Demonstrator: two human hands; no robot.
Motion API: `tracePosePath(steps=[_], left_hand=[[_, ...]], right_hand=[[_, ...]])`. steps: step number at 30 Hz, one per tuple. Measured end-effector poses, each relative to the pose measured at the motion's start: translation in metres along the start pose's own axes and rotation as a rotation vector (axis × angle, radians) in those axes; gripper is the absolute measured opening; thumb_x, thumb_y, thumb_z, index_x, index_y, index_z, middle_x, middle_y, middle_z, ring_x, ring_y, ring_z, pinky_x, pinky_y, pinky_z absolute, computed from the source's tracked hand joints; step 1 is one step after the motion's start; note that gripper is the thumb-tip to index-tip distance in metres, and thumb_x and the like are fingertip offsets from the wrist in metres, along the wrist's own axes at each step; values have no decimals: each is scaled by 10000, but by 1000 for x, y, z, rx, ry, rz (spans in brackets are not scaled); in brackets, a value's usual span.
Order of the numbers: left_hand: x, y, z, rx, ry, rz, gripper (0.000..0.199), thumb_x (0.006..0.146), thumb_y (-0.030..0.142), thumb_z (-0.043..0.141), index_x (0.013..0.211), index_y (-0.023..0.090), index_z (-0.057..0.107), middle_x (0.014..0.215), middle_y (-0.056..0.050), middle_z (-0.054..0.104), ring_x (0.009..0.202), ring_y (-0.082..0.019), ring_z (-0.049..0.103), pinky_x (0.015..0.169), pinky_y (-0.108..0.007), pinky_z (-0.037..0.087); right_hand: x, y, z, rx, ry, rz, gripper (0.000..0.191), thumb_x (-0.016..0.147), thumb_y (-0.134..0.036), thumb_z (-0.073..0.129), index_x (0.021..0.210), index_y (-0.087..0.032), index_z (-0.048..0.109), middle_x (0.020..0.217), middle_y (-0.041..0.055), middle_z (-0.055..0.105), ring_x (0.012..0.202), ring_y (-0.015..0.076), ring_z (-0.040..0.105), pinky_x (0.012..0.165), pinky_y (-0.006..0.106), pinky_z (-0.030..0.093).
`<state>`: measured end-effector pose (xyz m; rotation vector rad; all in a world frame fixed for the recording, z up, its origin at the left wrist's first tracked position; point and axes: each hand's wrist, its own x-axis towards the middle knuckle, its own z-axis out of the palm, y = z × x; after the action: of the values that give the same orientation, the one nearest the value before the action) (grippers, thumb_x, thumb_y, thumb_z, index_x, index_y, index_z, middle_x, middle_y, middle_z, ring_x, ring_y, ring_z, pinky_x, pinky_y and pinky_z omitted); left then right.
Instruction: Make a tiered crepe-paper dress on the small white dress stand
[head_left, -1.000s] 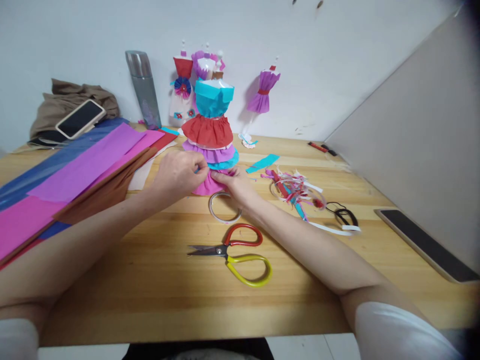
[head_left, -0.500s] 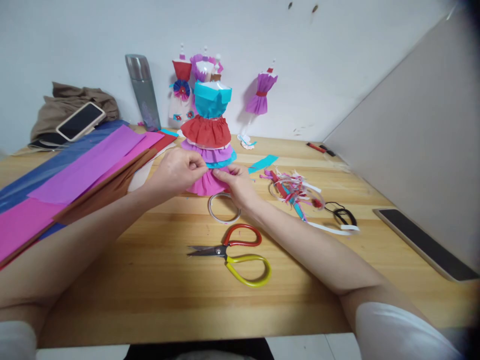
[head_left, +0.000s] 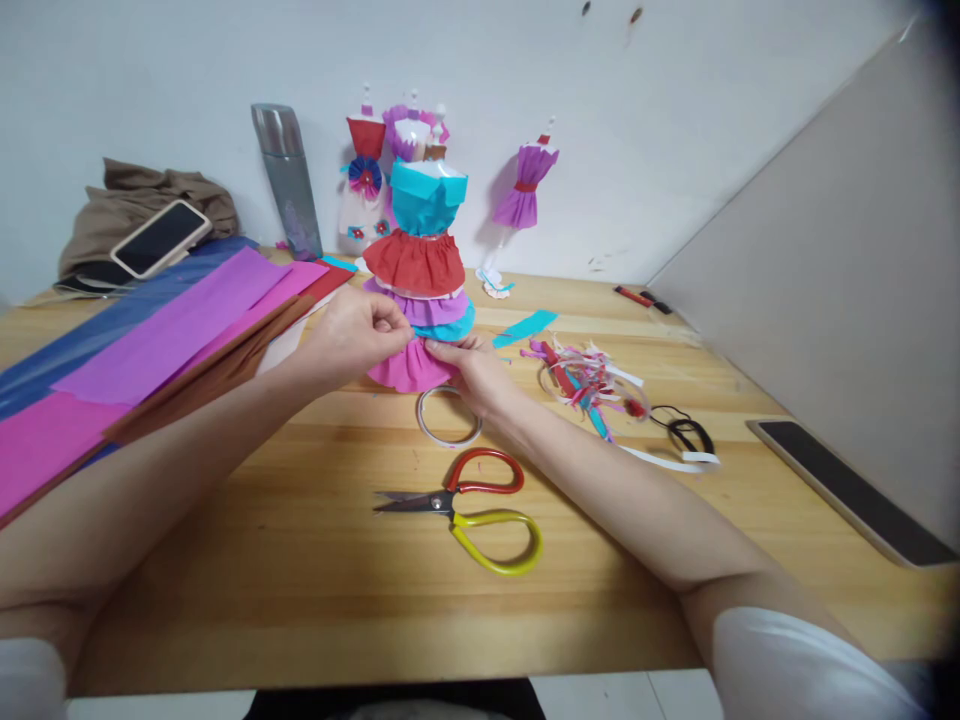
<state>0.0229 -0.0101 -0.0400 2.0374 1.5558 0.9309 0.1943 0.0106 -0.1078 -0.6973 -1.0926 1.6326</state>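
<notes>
- Ruffle of pink paper [head_left: 411, 372] is hanging mid-picture in the head view, just below the turquoise tier [head_left: 454, 322] of a layered paper dress [head_left: 416, 262]; whether it is joined to the dress cannot be told.
- In this same view, the left hand [head_left: 358, 328] is pinching the ruffle's upper edge, its fingers curling inward.
- The right hand [head_left: 478, 370] is gripping the ruffle's other side, its thumb lying across the front.
- A silvery ring [head_left: 450, 444] is lying on the wooden table [head_left: 300, 590], just beside the right hand.
- Scissors [head_left: 441, 503] with one red and one yellow handle are resting nearer the person, blades slightly parted and pointing left.
- A turquoise strip [head_left: 526, 328] and a tangle of scraps [head_left: 589, 378] are lying to the right.
- Coloured paper sheets [head_left: 172, 325] are spreading beside the left forearm.
- Behind, a grey bottle [head_left: 291, 195] is standing near the wall.
</notes>
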Motion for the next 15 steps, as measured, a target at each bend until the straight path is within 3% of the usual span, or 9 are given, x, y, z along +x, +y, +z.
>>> tracePosePath(steps=[7, 15], left_hand=[[2, -3, 0, -66, -14, -52, 197, 707, 327, 637, 706, 135, 684, 643, -14, 613, 613, -126, 499, 569, -241, 377], [4, -3, -3, -121, 28, 12, 211, 704, 352, 665, 646, 150, 653, 617, -12, 601, 597, -120, 494, 560, -238, 378]], right_hand=[[2, -1, 2, 64, 20, 75, 185, 577, -189, 849, 705, -190, 716, 702, -16, 757, 668, 152, 684, 703, 280, 565], [3, -5, 0, 145, 101, 261, 96, 741, -108, 698, 688, -181, 664, 580, -39, 673, 522, 105, 605, 557, 214, 530]])
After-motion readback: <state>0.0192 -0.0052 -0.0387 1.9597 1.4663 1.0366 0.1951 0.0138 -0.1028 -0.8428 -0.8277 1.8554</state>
